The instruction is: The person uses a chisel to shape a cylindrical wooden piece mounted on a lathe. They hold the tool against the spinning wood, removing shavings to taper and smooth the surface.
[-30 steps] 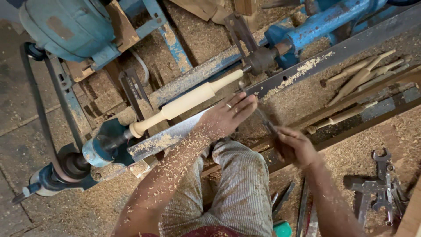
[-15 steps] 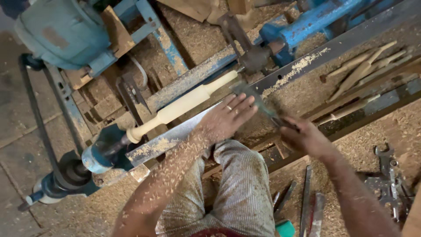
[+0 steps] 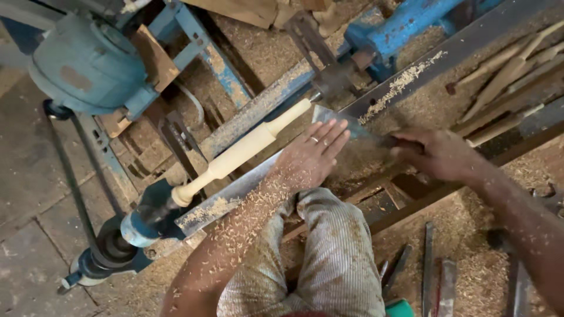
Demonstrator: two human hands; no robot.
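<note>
Your pale spindle (image 3: pixel 247 147) lies on the lathe, long axis running lower left to upper right. Your left hand (image 3: pixel 311 157) presses flat on the chisel (image 3: pixel 346 126); your right hand (image 3: pixel 435 154) clenches its handle, metal rail (image 3: pixel 411 76) beyond.

Pale cream wooden spindle (image 3: pixel 241 151) — blue-teal motor (image 3: pixel 88 64) at ten o'clock, blue tailstock (image 3: pixel 411 20) at one; striped grey trousers (image 3: pixel 335 258), tan sawdust (image 3: pixel 405 76).

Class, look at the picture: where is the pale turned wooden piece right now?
In the head view, the pale wooden piece lies diagonally at centre-left, mounted on the blue lathe, just beyond the left hand.
</note>
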